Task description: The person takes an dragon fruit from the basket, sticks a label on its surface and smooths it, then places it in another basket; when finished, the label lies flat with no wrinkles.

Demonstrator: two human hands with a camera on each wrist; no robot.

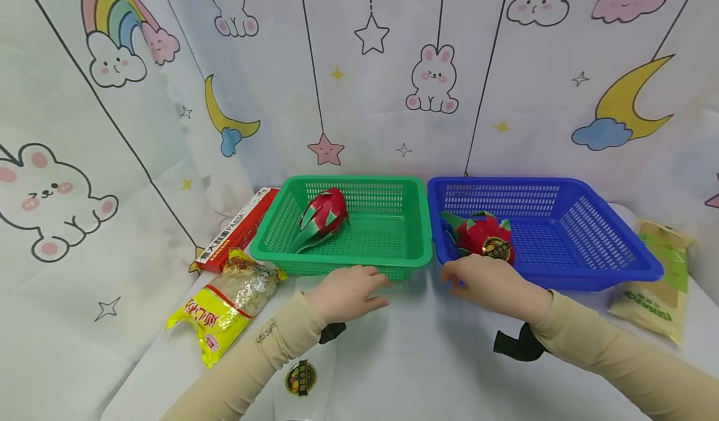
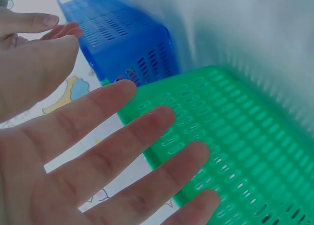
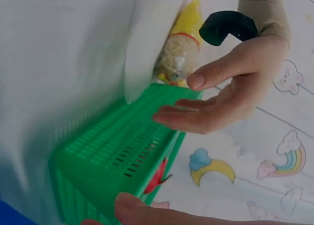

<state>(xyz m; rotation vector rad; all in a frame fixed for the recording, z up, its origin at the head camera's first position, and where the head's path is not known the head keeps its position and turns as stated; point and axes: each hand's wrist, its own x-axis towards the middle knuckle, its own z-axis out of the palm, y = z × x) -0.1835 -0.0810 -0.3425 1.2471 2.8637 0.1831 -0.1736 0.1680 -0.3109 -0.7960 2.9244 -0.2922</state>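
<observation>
My left hand (image 1: 351, 293) hovers by the front rim of the green basket (image 1: 342, 262), its fingers straight and spread in the left wrist view. Inside that basket lies a red dragon fruit (image 1: 326, 212) with green-tipped scales. My right hand (image 1: 494, 284) is in front of the near left corner of the blue basket (image 1: 578, 277), fingers loosely bent and nothing held. A second dragon fruit (image 1: 477, 234), with a dark round label, rests at that basket's left side, partly behind the right hand.
On the left lie a yellow bag of dry noodles (image 1: 241, 296) and a red pasta box (image 1: 238, 231). A beige and green packet (image 1: 654, 284) stands right of the blue basket. A pale flat wrapper with a round label (image 1: 301, 377) lies on the white table (image 1: 427, 358).
</observation>
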